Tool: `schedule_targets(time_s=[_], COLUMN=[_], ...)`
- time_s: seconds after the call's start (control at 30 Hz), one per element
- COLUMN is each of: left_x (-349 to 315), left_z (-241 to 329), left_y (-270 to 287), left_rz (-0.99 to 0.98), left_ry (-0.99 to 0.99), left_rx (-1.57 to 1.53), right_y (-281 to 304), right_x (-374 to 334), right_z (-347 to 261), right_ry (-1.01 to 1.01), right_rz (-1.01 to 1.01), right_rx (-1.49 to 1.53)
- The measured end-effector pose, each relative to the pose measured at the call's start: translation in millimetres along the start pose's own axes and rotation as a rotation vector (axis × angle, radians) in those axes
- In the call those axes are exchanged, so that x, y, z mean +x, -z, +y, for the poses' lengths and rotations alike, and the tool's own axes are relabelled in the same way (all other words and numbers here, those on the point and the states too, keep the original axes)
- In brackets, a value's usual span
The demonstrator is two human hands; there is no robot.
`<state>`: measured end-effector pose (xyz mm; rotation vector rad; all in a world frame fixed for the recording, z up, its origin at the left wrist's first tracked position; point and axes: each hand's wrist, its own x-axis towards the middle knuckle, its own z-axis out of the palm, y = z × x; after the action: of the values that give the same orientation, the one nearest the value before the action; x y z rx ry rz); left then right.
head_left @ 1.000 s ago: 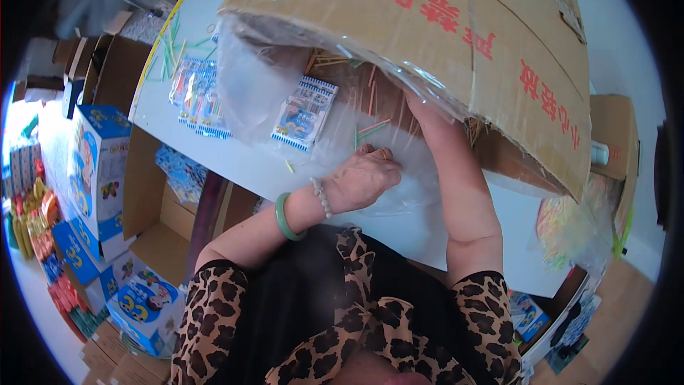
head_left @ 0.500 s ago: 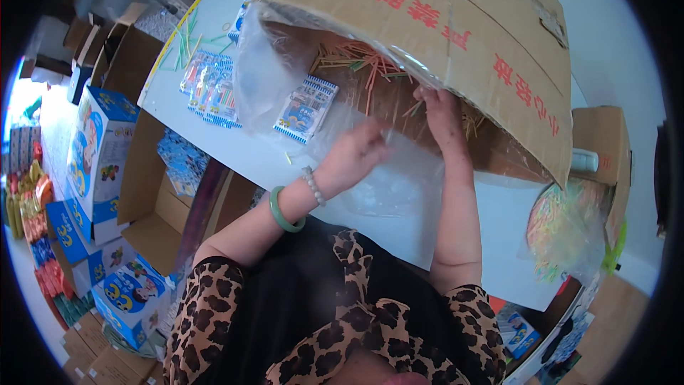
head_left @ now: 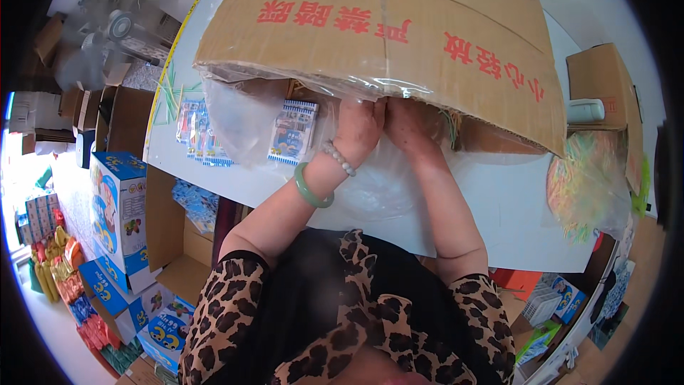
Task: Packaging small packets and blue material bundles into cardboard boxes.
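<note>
A large cardboard box (head_left: 320, 46) lies on its side on the white table (head_left: 520, 221), its opening toward me. Clear plastic film (head_left: 239, 117) spills from that opening. Under the upper edge of the box, my left hand (head_left: 360, 132) and my right hand (head_left: 411, 128) reach in close beside each other. Their fingers are hidden, so what they hold does not show. A few thin greenish sticks (head_left: 452, 125) show right of my right hand. A blue and white packet (head_left: 293, 132) lies left of my left hand, with several similar packets (head_left: 203, 135) farther left.
Loose green sticks (head_left: 169, 96) lie near the table's left edge. At the right hangs a clear bag of pale coloured sticks (head_left: 584, 178), below an open carton (head_left: 598, 82). Blue printed boxes (head_left: 121, 203) and an open cardboard box (head_left: 185, 260) stand at the left.
My left hand has moved up and right into the box opening, beside my right hand. The view has shifted, and the red and tan sticks inside are now mostly hidden.
</note>
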<state>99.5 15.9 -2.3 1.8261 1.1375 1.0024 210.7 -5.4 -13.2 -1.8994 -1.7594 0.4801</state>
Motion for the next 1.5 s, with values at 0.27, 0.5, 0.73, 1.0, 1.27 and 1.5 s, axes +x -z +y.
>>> schedule_targets(time_s=[0.27,0.5,0.73,1.0,1.27,1.5], left_x=[-26.5,-51.6,-47.9,-47.2,-49.4,-53.4], left_z=[-2.9,-54.2,-56.9,-71.6,-73.7,-61.1], left_y=[83.1,109.2,108.5,107.5,118.0,123.3], left_rz=[0.000,0.139,0.184,0.187,0.205,0.251], left_ry=[-0.008,0.121,0.241,0.448,0.198,-0.192], left_rx=[0.202,0.840,0.562,0.367,0.309,0.577], right_y=[-34.2,-34.3,-38.5,-59.7,-55.2,-35.6], right_x=[-3.0,-13.0,-19.1,-16.3,3.7,9.7], right_z=[27.7,37.7,44.4,63.2,57.4,53.9], right_ry=[-0.024,-0.033,-0.018,0.011,0.008,0.048], right_rz=[0.236,0.249,0.233,0.324,0.337,0.518], right_rx=[0.384,0.671,0.336,0.403,0.352,0.267])
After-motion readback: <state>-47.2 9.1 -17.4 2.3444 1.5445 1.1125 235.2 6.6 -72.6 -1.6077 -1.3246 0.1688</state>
